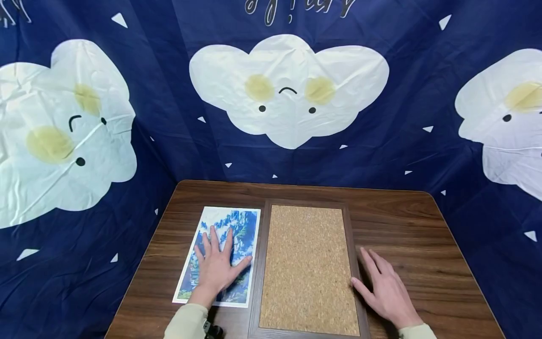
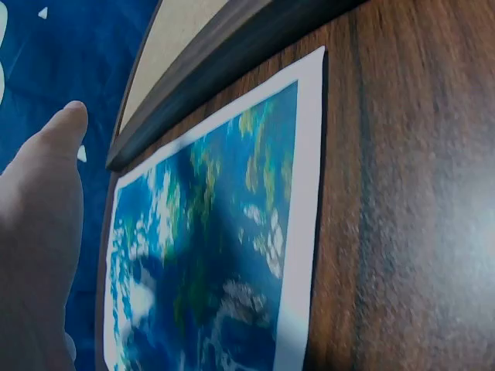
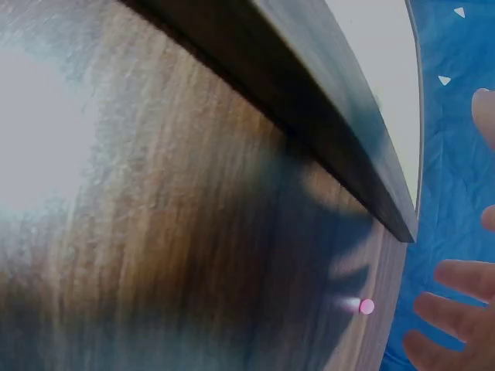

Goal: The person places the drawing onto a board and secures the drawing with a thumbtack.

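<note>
A landscape print (image 1: 243,226) with a white border and blue mountains lies flat on the table, left of a framed cork board (image 1: 309,268). My left hand (image 1: 217,270) is over the print with fingers spread, hiding part of it. In the left wrist view, the thumb (image 2: 46,154) appears beside the print, and a shadow falls on the picture. At the board's right side, my right hand (image 1: 389,292) has its fingers extended and holds nothing, with the thumb tip right at the brown frame (image 1: 349,228). Beyond its fingers, the right wrist view shows a small pink round piece (image 3: 366,307).
A dark wood-grain table (image 1: 398,221) bears everything, its rounded far corners close to a navy cloth backdrop (image 1: 169,94) printed with white clouds. The board's raised frame edge (image 3: 309,85) stands up from the tabletop. A small black object (image 1: 214,331) shows by the left sleeve.
</note>
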`<state>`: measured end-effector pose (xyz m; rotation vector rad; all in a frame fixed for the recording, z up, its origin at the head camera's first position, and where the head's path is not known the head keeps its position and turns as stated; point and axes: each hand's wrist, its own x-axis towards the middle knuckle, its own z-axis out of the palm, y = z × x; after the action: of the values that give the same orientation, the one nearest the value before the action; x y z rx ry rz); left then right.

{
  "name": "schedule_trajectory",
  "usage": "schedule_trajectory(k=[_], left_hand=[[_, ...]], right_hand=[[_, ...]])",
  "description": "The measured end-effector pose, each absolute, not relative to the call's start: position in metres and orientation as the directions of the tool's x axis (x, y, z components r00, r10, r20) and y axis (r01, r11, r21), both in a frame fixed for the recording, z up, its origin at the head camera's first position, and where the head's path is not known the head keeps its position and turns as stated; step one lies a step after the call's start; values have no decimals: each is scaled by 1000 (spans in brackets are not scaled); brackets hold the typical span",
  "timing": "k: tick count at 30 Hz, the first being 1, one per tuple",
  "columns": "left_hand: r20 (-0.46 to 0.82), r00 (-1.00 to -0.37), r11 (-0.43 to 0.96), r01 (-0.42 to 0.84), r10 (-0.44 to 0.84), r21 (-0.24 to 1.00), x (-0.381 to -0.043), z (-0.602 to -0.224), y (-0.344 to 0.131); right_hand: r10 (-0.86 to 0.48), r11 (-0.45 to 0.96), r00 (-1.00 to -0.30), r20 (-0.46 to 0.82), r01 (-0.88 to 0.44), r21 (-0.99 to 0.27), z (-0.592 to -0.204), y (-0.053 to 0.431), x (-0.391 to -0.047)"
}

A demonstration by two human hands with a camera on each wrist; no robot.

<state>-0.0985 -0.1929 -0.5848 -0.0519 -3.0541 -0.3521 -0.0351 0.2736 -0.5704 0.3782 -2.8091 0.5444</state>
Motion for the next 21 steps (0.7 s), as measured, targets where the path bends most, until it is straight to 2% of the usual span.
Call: schedule_trajectory(k=[21], left_hand=[[7, -999, 974, -38, -40, 223, -100, -590, -222]], right_hand=[[-231, 885, -921, 314, -333, -325, -590, 275, -31]])
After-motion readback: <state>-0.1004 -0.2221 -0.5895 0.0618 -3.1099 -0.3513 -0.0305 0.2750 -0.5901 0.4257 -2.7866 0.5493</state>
